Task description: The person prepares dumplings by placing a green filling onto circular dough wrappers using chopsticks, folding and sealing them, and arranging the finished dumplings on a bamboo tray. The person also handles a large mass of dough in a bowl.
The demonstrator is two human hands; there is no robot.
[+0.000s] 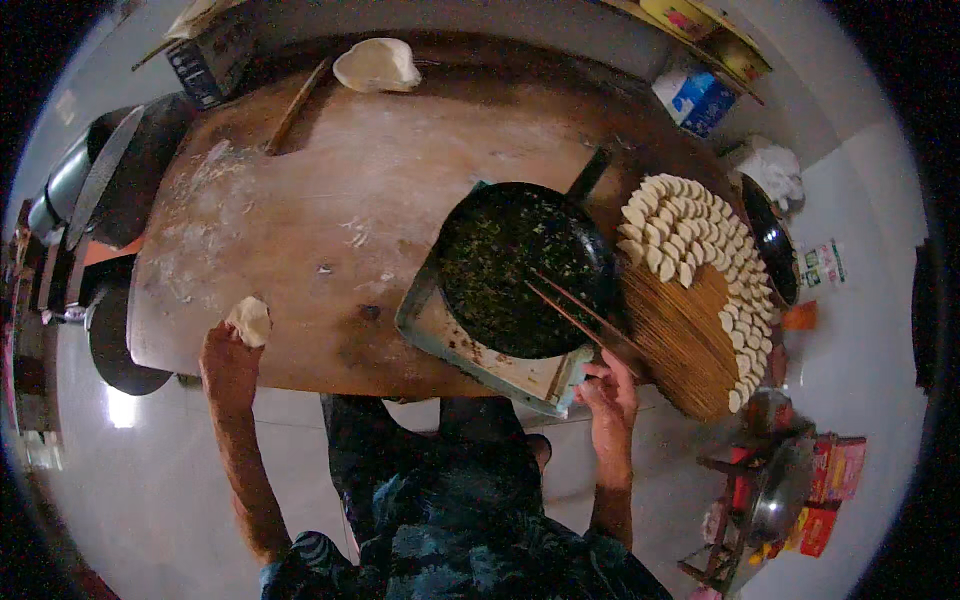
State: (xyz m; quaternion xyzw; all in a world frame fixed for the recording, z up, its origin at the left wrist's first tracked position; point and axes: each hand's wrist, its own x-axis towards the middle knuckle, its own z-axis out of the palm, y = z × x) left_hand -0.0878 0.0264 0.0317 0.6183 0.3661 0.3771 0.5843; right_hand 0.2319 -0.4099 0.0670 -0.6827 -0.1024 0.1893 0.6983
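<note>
My left hand (231, 356) holds a pale piece of dough (250, 321), seemingly a dumpling wrapper, at the table's near left edge. In my right hand (609, 386) are wooden chopsticks (574, 309). Their tips reach into a black pan (517, 262) of chopped green filling (499, 247). Under the pan is a shallow rectangular tray or box lid (472, 358) with a pale inside and green edges. To the right, rows of folded dumplings (694, 225) curve around the far and right sides of a round slatted mat (675, 330).
The wooden table (315, 225) is dusted with flour. A rolling pin (296, 109) lies at the far side beside a pale bowl-like container (377, 65). The pan's handle (590, 172) points away to the right. Pots (79, 172) stand left, and a blue-and-white box (696, 100) sits far right.
</note>
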